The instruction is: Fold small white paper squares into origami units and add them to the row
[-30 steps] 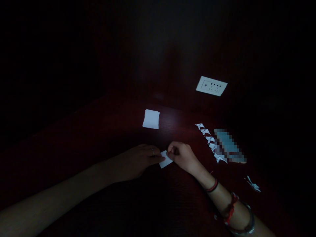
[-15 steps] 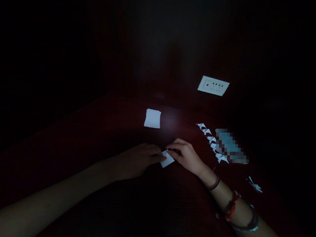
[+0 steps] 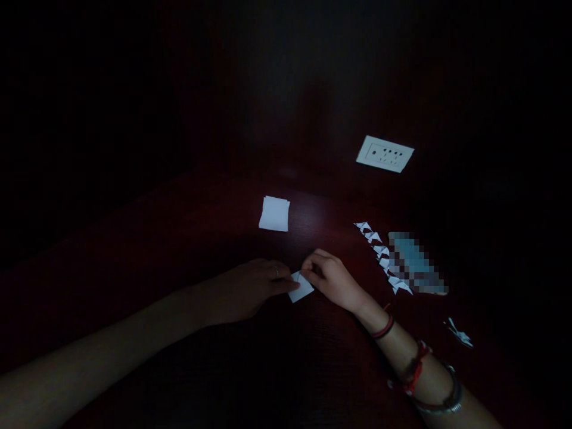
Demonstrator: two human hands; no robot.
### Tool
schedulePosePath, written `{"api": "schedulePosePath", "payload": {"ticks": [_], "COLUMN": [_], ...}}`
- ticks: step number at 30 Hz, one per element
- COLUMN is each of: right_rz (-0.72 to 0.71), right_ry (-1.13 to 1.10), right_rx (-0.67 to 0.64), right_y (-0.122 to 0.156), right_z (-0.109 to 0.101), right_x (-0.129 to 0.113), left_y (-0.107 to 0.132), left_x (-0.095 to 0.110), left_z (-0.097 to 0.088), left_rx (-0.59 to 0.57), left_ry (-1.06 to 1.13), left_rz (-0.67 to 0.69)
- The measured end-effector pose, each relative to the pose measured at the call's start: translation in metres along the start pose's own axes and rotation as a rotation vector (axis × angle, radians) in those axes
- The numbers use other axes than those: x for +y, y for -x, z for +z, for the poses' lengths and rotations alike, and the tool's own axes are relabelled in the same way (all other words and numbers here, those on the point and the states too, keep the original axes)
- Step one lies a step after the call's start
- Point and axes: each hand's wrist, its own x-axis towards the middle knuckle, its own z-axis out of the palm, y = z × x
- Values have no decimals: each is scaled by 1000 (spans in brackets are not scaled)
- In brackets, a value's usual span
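Note:
A small square of folded white paper [image 3: 302, 288] lies on the dark red tabletop between my hands. My left hand [image 3: 257, 287], with a ring on one finger, presses its thumb onto the paper's left part; the other fingers are partly lost in shadow. At the paper's upper right corner, my right hand [image 3: 331, 278] pinches the edge between thumb and curled fingers. Beyond them sits a stack of white paper squares [image 3: 274, 214].
To the right runs a row of several folded paper pieces [image 3: 382, 256], beside a blurred-out flat object [image 3: 417, 262]. Nearer me at right lies another small folded white paper piece [image 3: 459, 333]. A white power socket [image 3: 385, 154] is set in the back wall.
My right fingers have curled in tighter at the paper's upper corner. My left hand stays on the paper. The whole view has shifted very slightly.

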Motion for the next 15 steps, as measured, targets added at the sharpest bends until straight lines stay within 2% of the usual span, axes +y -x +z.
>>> {"api": "schedulePosePath", "payload": {"ticks": [7,15], "right_rz": [83,82], "right_ry": [74,12], "right_rx": [-58,41], "right_y": [-1,-3], "right_z": [0,4], "right_x": [-5,-5], "left_y": [0,0], "left_x": [-2,-2], "left_z": [2,2], "left_rx": [58,72], "left_ry": [-2,-12], "left_rz": [17,19]}}
